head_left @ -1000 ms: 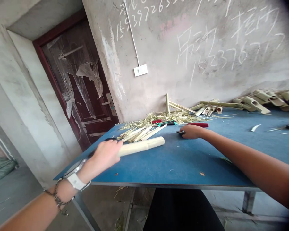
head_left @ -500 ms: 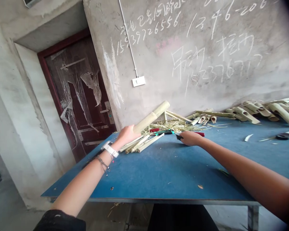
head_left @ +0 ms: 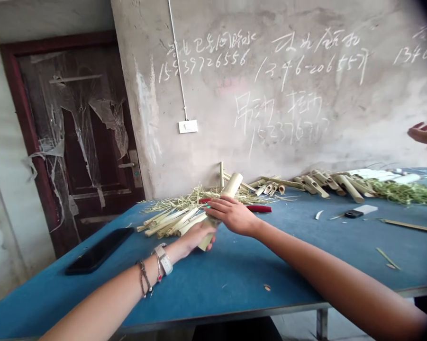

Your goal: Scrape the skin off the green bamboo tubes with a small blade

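Centre of frame: a bamboo tube [head_left: 233,185] stands tilted above a blue table [head_left: 234,289], its upper end leaning away from the person. The left hand [head_left: 195,238] is low on the tube, with fingers curled around its lower part. The right hand [head_left: 232,216] is just above, with fingers closed across the tube. Left of the hands: a pile of bamboo strips [head_left: 170,222] on loose straw [head_left: 195,199]. Right of the hands: a red handle [head_left: 259,208]. Lower left: a black phone [head_left: 99,249]. Far right: a co-worker's open hand [head_left: 424,133], above a row of cut bamboo pieces [head_left: 323,185].
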`<move>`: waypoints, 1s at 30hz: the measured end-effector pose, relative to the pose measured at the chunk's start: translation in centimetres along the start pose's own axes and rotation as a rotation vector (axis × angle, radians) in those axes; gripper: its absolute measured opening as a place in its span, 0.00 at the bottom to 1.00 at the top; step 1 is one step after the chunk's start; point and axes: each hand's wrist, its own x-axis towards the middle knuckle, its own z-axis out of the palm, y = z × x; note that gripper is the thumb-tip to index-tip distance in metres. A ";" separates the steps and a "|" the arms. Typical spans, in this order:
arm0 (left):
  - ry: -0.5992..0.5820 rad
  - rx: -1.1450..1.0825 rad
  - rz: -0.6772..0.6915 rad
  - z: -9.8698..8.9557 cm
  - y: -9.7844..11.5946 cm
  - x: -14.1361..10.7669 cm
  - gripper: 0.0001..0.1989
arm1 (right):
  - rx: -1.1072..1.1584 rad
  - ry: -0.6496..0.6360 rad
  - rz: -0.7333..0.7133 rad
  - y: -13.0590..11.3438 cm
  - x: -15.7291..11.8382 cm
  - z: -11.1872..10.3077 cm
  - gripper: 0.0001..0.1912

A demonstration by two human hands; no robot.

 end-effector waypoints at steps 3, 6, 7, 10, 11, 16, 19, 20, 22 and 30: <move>0.034 -0.039 0.025 -0.1 -0.5 0.4 0.06 | -0.055 -0.023 -0.011 0.7 -0.4 -0.2 0.27; -0.012 0.009 0.080 -0.4 -0.7 0.8 0.05 | -0.139 0.043 0.161 2.8 -1.4 -0.8 0.31; -0.031 0.035 0.087 -0.4 -0.9 0.9 0.05 | -0.162 0.083 0.247 3.6 -1.8 -1.1 0.32; -0.060 0.149 0.111 -0.6 -1.4 1.1 0.05 | -0.151 0.276 0.562 5.7 -2.9 -1.6 0.33; -0.055 0.215 0.159 -0.6 -1.5 1.1 0.06 | -0.104 0.358 0.671 6.3 -3.1 -1.6 0.34; 0.051 0.473 0.437 -0.8 -1.0 0.7 0.16 | 0.181 0.539 0.949 7.7 -3.5 -0.9 0.37; 0.108 0.563 0.546 -1.0 0.3 -0.3 0.16 | 0.202 0.479 0.855 7.0 -3.2 0.0 0.35; 0.114 0.588 0.585 -1.1 0.7 -0.7 0.15 | 0.196 0.447 0.810 6.6 -3.0 0.2 0.35; 0.111 0.611 0.632 -1.2 1.2 -1.1 0.13 | 0.171 0.369 0.723 5.9 -2.9 0.6 0.34; 0.141 0.561 0.580 -1.4 0.2 -0.2 0.13 | 0.150 0.164 0.697 5.0 -3.1 1.3 0.32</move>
